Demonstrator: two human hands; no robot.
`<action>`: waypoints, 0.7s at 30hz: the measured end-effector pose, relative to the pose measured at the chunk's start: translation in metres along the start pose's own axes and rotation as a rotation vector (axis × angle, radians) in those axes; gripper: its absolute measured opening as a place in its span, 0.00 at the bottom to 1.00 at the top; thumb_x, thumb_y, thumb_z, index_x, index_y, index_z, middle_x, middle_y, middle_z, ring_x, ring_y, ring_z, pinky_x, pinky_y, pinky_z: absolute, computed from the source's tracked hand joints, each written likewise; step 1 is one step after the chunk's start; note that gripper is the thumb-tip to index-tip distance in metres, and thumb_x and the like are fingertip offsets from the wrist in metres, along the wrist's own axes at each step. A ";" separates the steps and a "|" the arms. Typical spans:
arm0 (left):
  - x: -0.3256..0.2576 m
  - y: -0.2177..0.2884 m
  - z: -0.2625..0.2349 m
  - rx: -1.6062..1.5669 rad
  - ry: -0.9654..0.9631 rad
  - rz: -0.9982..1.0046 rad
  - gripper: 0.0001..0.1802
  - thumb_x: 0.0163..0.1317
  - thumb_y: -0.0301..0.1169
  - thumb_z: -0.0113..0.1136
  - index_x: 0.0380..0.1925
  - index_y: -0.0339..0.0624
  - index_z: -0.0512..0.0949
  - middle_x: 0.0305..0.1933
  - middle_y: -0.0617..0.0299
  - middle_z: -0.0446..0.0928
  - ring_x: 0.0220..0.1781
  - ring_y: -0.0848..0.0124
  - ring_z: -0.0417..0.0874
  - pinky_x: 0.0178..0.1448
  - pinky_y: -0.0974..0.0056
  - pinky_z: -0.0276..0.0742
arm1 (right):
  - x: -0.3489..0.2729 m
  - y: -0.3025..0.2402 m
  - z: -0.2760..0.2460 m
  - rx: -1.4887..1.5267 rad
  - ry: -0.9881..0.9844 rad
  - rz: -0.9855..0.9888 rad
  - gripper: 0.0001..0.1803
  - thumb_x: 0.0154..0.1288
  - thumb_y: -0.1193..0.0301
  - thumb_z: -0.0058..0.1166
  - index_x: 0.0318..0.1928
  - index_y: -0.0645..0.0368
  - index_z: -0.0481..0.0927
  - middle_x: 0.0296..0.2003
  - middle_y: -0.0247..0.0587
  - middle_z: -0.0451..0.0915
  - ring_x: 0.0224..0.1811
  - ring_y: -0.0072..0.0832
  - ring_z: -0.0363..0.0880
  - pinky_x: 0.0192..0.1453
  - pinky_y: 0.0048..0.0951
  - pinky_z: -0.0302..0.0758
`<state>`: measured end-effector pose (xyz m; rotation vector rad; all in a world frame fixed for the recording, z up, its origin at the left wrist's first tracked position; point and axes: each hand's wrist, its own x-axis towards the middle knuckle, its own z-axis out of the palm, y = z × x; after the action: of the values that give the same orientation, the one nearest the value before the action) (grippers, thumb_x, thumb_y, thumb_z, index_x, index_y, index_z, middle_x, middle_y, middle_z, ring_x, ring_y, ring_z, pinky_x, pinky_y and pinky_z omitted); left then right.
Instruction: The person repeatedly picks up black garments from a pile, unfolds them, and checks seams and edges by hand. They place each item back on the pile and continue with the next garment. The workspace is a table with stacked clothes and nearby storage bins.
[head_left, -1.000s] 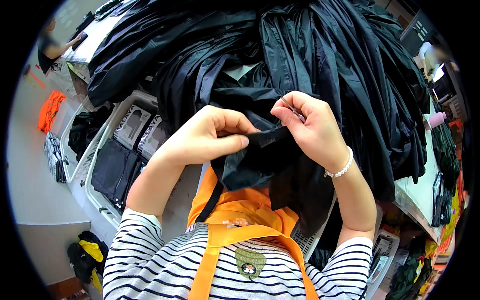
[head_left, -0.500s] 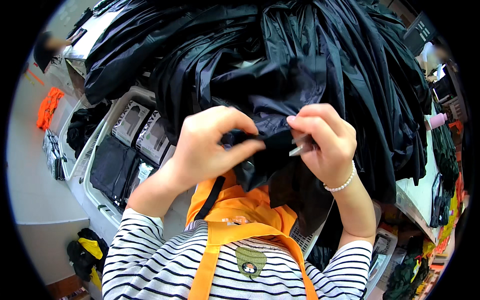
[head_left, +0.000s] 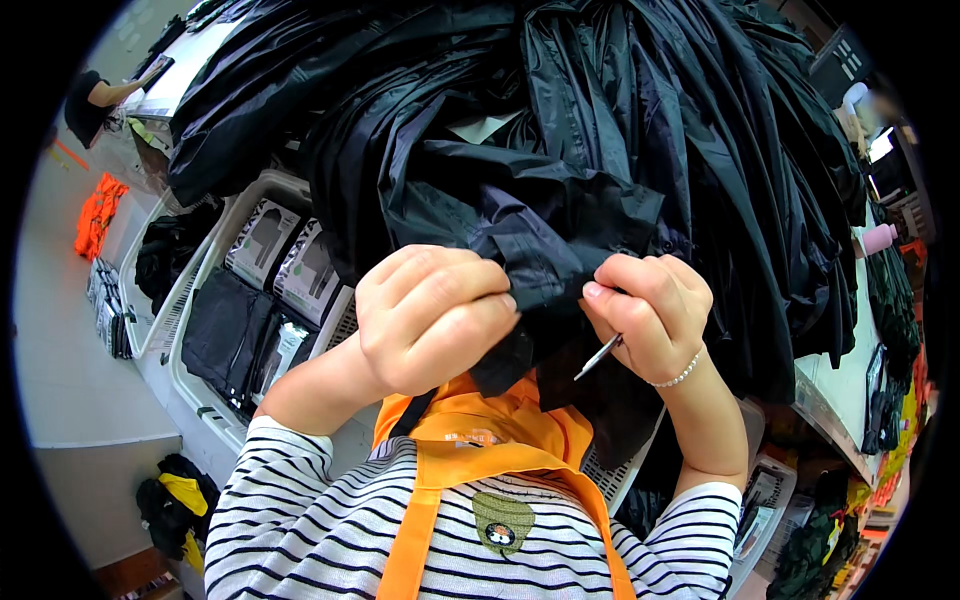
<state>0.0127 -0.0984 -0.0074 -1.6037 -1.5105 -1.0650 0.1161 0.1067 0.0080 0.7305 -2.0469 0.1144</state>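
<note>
A shiny black garment [head_left: 530, 250] is stretched between my two hands, in front of a large heap of similar black fabric [head_left: 700, 150]. My left hand [head_left: 430, 318] is closed, gripping the garment's edge with curled fingers. On the other side, my right hand [head_left: 650, 308] pinches the cloth between thumb and forefinger. Slim metal thread snips [head_left: 598, 358] are also tucked in that hand, with the pointed end sticking out below the fingers and apart from the cloth. The handle end is hidden in the palm.
At left, a pale plastic crate [head_left: 180, 370] holds black packed garments [head_left: 228, 330] and printed packages [head_left: 262, 238]. Another crate [head_left: 140, 290] with black cloth stands beyond it. A pink bottle [head_left: 878, 238] is at far right. Other people are at the far edges.
My left hand has lowered and its fingers have closed on the cloth. My right hand has lowered slightly, and the snips now point down and left. The garment spreads flatter between my hands.
</note>
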 end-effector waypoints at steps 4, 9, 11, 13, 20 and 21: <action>-0.003 -0.016 -0.010 -0.036 0.155 -0.089 0.17 0.50 0.37 0.74 0.30 0.39 0.76 0.35 0.57 0.78 0.34 0.64 0.79 0.39 0.63 0.76 | -0.015 0.003 -0.020 0.044 -0.125 0.052 0.07 0.45 0.78 0.58 0.28 0.61 0.75 0.30 0.40 0.78 0.20 0.26 0.72 0.21 0.24 0.65; -0.042 -0.067 -0.001 -0.044 0.013 -0.713 0.32 0.44 0.39 0.77 0.48 0.38 0.76 0.50 0.52 0.75 0.49 0.57 0.78 0.51 0.61 0.76 | -0.061 0.018 -0.077 -0.023 -0.363 0.611 0.07 0.45 0.82 0.55 0.24 0.65 0.69 0.26 0.41 0.74 0.20 0.31 0.70 0.24 0.25 0.66; -0.060 -0.065 0.020 -0.145 -0.002 -0.493 0.43 0.43 0.49 0.75 0.58 0.41 0.72 0.61 0.46 0.69 0.63 0.50 0.69 0.65 0.55 0.67 | -0.058 0.021 -0.094 0.114 -0.497 0.919 0.09 0.45 0.82 0.56 0.26 0.68 0.67 0.24 0.42 0.70 0.21 0.29 0.64 0.26 0.24 0.62; -0.042 -0.041 0.042 -0.227 -0.204 -0.382 0.48 0.43 0.59 0.70 0.63 0.48 0.68 0.66 0.43 0.64 0.72 0.43 0.55 0.72 0.45 0.52 | -0.061 0.024 -0.115 0.384 -0.664 1.052 0.11 0.47 0.79 0.59 0.33 0.68 0.74 0.24 0.42 0.70 0.22 0.25 0.62 0.28 0.25 0.61; -0.002 0.023 0.162 -0.366 -0.397 -0.046 0.35 0.50 0.63 0.58 0.41 0.42 0.81 0.60 0.46 0.69 0.74 0.37 0.46 0.72 0.31 0.34 | 0.034 0.033 -0.143 0.352 -0.264 1.114 0.14 0.73 0.68 0.41 0.47 0.63 0.78 0.32 0.32 0.76 0.19 0.11 0.62 0.23 0.12 0.56; 0.000 0.028 0.169 -0.368 -0.346 -0.051 0.34 0.52 0.62 0.58 0.41 0.41 0.82 0.60 0.46 0.69 0.72 0.38 0.50 0.72 0.31 0.36 | 0.054 0.034 -0.110 0.486 -0.269 1.047 0.15 0.75 0.68 0.39 0.48 0.62 0.77 0.32 0.33 0.76 0.20 0.12 0.64 0.24 0.12 0.58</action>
<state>0.0589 0.0500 -0.0787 -2.1009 -1.6513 -1.1921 0.1590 0.1487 0.1206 -0.1471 -2.4924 1.1829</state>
